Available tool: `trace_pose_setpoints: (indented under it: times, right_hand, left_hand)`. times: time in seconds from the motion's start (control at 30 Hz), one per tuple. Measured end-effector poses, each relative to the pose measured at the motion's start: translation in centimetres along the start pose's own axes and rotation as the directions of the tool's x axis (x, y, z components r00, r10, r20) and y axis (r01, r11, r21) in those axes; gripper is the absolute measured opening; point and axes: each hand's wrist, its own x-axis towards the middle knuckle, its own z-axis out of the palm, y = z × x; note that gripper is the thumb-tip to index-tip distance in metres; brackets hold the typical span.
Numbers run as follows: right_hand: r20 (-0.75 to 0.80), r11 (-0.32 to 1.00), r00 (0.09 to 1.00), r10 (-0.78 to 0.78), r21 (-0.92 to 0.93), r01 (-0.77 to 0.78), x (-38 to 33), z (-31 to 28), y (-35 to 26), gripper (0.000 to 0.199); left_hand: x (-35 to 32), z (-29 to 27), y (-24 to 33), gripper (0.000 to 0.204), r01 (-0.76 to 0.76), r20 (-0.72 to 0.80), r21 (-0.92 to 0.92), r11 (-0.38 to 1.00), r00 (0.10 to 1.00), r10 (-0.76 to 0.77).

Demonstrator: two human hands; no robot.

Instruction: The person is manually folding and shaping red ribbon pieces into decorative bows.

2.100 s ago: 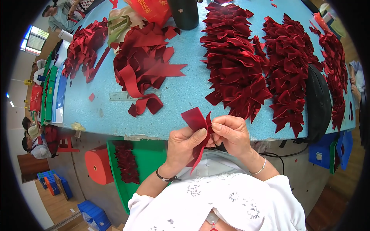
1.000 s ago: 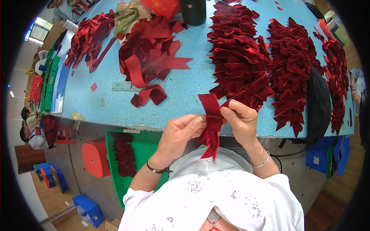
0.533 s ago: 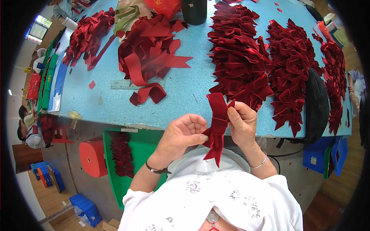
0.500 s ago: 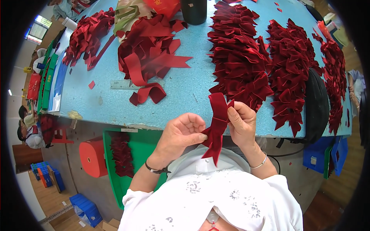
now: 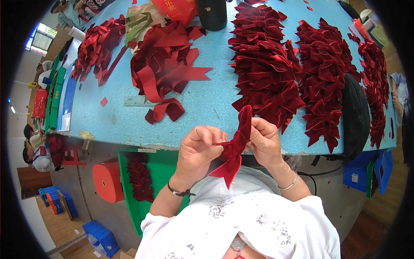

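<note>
Bow in deep red velvet, up off the table, right at its near edge! Your left hand pinches the left side by the gathered middle, thumb against fingertips; your right hand pinches the upper part from the right.

So how far along are you? This one looks nearly shaped: folded part standing toward the far side, notched tail flaring toward you, middle drawn in. Whether that middle is fastened, I can't tell; your fingers cover too much of it.

Now the tally! A thick stack of bows rises right of centre, a second row sits to its right, and a third row runs along the right side. Those look made, and more red pieces lie in the green bin below the table's near edge, on the left.

Plenty seems left, though: loose ribbon sprawls left of centre, unfolded, one curl just beside the clear ruler. Farther left sits another red heap, too tangled to call finished or not.
</note>
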Motion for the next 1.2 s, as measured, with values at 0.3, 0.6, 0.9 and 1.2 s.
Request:
trace_pose_setpoints:
  times: [0.3,0.6,0.9,1.2]
  right_hand:
    - [0.009,0.998,0.998,-0.061,-0.001,0.061,0.1,-0.4,-0.4,0.017]
    - [0.031,0.910,0.989,-0.145,-0.389,0.145,-0.4,-0.6,-0.2,0.013]
    - [-0.022,0.830,0.967,-0.254,-0.519,0.206,-0.4,1.2,-0.2,0.010]
    - [-0.139,0.915,0.987,-0.076,-0.404,0.014,0.0,1.6,0.1,0.010]
  left_hand:
    - [0.5,0.2,1.8,0.032,0.165,-0.039,0.130,0.978,0.986,-0.162]
    - [1.4,0.7,3.2,0.035,0.217,-0.047,0.588,0.779,0.971,-0.235]
    - [1.0,0.4,1.6,0.015,0.340,-0.214,0.679,0.651,0.940,-0.267]
    - [0.1,-0.1,1.3,0.013,0.524,-0.400,0.221,0.822,0.818,-0.414]
